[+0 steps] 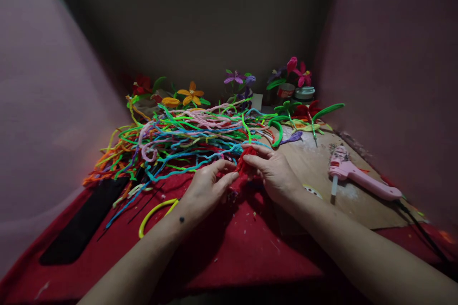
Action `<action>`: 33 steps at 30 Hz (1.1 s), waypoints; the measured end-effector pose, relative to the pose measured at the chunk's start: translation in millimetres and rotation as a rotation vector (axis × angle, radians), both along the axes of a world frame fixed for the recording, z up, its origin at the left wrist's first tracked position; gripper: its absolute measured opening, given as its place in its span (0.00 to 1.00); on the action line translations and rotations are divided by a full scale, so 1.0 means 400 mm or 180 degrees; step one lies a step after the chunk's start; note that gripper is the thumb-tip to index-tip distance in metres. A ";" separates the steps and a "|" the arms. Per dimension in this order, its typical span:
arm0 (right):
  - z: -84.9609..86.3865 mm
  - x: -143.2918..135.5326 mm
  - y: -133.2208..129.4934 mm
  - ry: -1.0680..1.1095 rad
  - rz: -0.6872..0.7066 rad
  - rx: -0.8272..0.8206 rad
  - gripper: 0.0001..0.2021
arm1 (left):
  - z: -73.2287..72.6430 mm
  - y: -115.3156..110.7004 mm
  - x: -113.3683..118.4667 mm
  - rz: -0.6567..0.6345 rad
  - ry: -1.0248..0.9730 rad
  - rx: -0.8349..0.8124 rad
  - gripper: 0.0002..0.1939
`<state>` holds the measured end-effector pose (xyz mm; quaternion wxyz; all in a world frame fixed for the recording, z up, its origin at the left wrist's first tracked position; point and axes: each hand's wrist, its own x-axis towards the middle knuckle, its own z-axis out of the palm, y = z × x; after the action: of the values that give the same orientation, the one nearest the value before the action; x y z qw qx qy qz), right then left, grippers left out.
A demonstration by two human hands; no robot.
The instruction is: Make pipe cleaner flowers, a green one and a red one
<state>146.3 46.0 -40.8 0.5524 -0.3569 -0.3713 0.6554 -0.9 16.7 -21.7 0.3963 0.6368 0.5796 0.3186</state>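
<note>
- Dim overall, very dark across the backdrop (200,19)
- Lit weakly from somewhere out of view
- Shadowed softly on the red cloth (265,255)
- Blurred and stretched toward the outer edges, sharper mid-frame

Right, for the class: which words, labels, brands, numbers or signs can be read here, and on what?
No text is readable.
Red-labelled container at the back: any lettering is too small and blurred to read.
Pink glue gun: no legible marking.
</note>
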 end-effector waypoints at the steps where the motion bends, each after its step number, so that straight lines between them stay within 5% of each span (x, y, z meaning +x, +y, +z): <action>1: 0.001 0.000 0.000 0.0058 -0.0022 -0.0064 0.15 | 0.003 -0.002 -0.002 -0.0008 0.0043 0.0011 0.12; 15: -0.001 0.003 0.001 -0.0003 -0.0189 -0.0179 0.16 | 0.020 -0.026 -0.043 -0.0219 0.1186 0.0802 0.08; 21: -0.001 0.004 0.001 0.0010 -0.0188 -0.0230 0.18 | 0.043 -0.054 -0.050 0.0018 0.1382 0.1374 0.06; 33: 0.003 -0.001 -0.009 0.0082 0.0046 -0.0097 0.17 | -0.012 -0.031 -0.042 -0.0484 0.1453 0.1794 0.06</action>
<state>146.0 42.2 -39.8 0.5469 -0.3541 -0.3567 0.6695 -17.9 4.2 -26.7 0.0884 0.8168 0.4936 0.2851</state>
